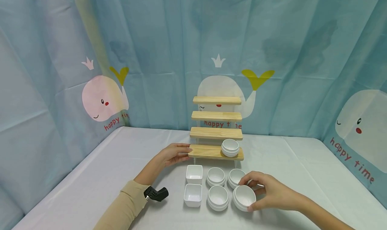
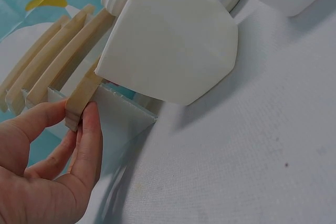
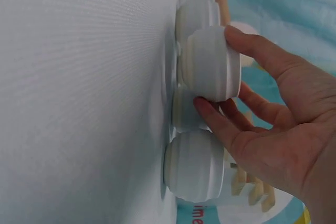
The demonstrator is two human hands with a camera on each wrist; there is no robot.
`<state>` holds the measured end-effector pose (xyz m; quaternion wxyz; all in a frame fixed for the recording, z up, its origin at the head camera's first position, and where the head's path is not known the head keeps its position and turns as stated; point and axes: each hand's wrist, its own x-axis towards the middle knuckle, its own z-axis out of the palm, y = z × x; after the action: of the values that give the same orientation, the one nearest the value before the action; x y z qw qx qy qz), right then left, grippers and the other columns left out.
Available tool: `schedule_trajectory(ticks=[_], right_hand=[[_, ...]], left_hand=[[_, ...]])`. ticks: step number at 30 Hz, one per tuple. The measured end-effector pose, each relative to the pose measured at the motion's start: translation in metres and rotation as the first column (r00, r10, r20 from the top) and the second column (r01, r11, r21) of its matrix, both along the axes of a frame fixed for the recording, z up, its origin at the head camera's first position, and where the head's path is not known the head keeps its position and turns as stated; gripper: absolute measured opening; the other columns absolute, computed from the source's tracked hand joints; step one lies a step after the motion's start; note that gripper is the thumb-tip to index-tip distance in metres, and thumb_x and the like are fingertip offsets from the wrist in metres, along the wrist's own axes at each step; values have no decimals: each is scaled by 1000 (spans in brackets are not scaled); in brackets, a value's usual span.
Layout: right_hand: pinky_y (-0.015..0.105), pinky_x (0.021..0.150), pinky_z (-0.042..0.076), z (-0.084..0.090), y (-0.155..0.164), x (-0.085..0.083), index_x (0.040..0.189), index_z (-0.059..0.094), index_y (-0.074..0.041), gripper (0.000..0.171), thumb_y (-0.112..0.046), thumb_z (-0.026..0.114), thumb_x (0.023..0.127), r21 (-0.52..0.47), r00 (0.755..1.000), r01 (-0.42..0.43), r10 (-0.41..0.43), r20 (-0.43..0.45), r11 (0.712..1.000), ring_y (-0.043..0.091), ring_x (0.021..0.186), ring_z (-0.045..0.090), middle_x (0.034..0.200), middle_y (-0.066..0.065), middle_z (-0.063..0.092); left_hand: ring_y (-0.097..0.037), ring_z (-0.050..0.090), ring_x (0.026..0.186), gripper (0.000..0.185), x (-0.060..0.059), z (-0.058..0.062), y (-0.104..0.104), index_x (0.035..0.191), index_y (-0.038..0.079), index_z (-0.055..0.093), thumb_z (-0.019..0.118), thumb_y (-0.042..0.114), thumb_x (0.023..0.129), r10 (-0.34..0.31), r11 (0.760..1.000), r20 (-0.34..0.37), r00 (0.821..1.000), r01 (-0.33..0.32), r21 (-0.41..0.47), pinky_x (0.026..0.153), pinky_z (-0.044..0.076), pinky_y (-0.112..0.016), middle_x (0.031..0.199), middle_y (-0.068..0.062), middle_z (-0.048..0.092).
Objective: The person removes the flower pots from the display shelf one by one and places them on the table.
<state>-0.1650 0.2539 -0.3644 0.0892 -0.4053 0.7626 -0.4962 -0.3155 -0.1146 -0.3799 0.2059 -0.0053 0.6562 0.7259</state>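
Note:
A four-tier stand has wooden shelves on clear supports. My left hand (image 1: pixel 175 154) pinches the left end of its lowest shelf (image 1: pixel 208 151) between thumb and fingers, also plain in the left wrist view. A round white bowl (image 1: pixel 230 147) stands at that shelf's right end. At the front right, my right hand (image 1: pixel 266 190) grips another round white bowl (image 1: pixel 244 197) by its sides, thumb opposite the fingers; the right wrist view shows the held bowl (image 3: pixel 212 64) from the side. Close behind it is a bowl (image 1: pixel 236 178) partly covered by the fingers.
Left of the held bowl stand two more round bowls, one behind (image 1: pixel 216 176) and one in front (image 1: pixel 218 197). Farther left are two square white dishes, a back one (image 1: pixel 194 174) and a front one (image 1: pixel 192 195). A blue curtain (image 1: pixel 163 55) hangs behind the white-covered table (image 1: pixel 290 163).

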Motion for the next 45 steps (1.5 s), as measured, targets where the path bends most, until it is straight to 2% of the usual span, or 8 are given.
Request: schedule_trajectory(ticks=[10,17,23,29,38,45], right_hand=[[28,90,64,-4,1,2,126,64,-3,54,-11,91,81,54,999,50,-49,-23,997,8,106,65,126,11,63],[29,89,65,-5,0,3,125,64,-2,53,-13,92,82,75,997,55,-51,-55,996,9,106,64,125,16,61],[30,88,65,-4,-1,4,124,64,0,53,-16,92,82,103,994,69,-60,-87,992,12,105,63,125,14,60],[27,88,65,-4,-1,3,125,66,-3,52,-18,92,83,132,992,81,-66,-108,988,8,105,62,124,11,60],[28,84,66,-2,0,3,128,67,-3,52,-19,91,85,161,992,84,-67,-109,983,9,105,62,121,11,61],[28,84,66,0,1,4,128,66,-2,50,-19,89,87,149,996,68,-59,-67,986,6,107,62,124,12,60]], left_hand=[[-14,72,86,50,0,1,0,148,-13,48,64,-2,103,6,1000,3,1000,-6,-5,78,65,-22,111,-13,68],[-13,73,85,49,1,1,0,148,-12,48,64,-2,103,3,1000,0,1000,-3,-3,77,65,-22,110,-12,69],[-13,72,86,50,-1,0,0,149,-12,48,65,-1,103,6,1000,1,1000,-6,-9,78,65,-22,110,-12,68],[-13,72,85,50,0,0,0,149,-13,48,64,-1,103,4,1000,0,1000,-4,-10,78,65,-22,110,-13,68],[-12,72,84,50,1,1,-1,149,-13,47,64,-1,103,-2,1000,-6,1000,2,-12,76,64,-19,109,-12,67],[-12,72,84,50,0,0,-1,148,-13,47,64,-1,103,-4,1000,-11,1000,4,-6,76,65,-20,108,-12,68]])
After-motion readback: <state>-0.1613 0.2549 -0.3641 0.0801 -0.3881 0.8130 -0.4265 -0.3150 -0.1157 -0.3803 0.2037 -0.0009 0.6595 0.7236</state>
